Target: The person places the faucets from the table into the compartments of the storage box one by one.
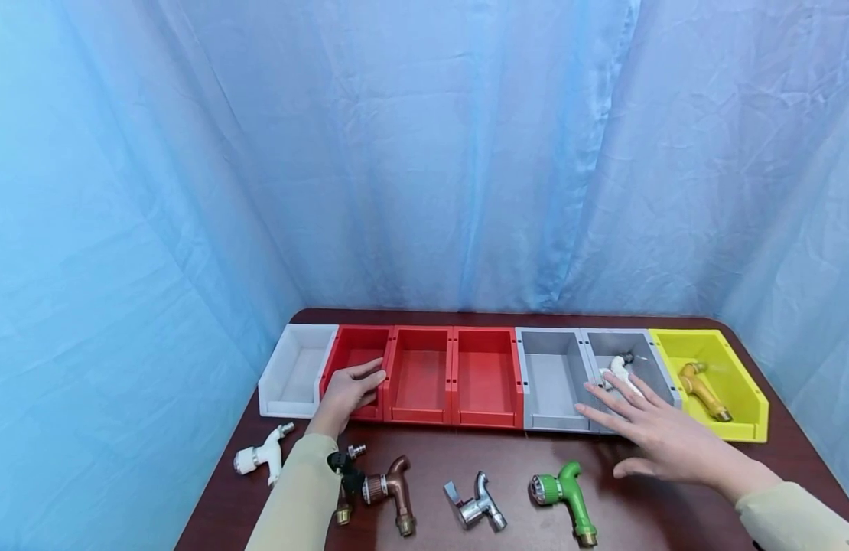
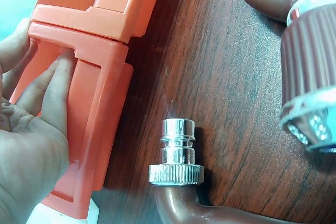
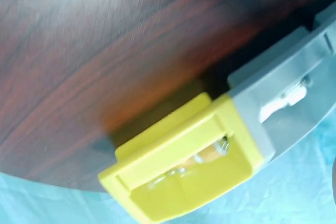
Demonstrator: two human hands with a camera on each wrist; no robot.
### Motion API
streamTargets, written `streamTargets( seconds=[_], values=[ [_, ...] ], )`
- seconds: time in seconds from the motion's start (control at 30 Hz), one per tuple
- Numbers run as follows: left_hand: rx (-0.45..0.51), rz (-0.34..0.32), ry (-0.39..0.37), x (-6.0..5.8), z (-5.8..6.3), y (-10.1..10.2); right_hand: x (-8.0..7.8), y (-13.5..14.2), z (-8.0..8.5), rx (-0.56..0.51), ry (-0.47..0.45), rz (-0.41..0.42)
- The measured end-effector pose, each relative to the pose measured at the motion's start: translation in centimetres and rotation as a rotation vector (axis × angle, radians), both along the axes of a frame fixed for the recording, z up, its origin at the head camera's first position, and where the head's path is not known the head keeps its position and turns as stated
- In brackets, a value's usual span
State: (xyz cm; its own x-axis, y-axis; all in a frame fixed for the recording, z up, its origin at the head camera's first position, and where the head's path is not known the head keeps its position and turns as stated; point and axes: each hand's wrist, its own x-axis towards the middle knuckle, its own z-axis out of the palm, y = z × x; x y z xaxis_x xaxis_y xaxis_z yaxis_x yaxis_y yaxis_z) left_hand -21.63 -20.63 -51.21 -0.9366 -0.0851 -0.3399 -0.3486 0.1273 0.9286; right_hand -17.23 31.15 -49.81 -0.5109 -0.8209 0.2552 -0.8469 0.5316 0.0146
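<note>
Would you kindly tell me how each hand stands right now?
Left hand: open, fingers in the leftmost red bin, nothing visibly held.
Right hand: open, fingers spread, holding nothing.

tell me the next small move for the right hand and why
Probably bring the right hand to the green tap: that hand is spread and empty, the tap lies near it on the table, and a white tap already sits in a gray bin, a yellow tap in the yellow bin.

Your dark counter bears seven bins along its far edge and, from its left edge rightward, a white tap, partly hidden tap, brown tap, chrome tap and green tap.
</note>
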Motion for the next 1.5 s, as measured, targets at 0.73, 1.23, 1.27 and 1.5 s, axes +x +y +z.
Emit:
streamTargets(
  seconds=[0.73,1.23,1.27,1.5],
  values=[
    [-0.011,-0.007,0.02,0.0,0.1,0.2,3.9,-3.9,-2.6,0.033,-0.147,0.125],
    [0.013,0.002,0.019,0.2,0.0,0.1,5.2,-5.5,-3.3,0.088,-0.288,0.113],
    [0.015,0.002,0.017,0.2,0.0,0.1,5.2,-5.6,-3.3,0.089,-0.285,0.116],
    [0.012,0.004,0.019,0.2,-0.1,-0.1,5.5,-6.0,-3.6,0.066,-0.143,0.215]
  ],
)
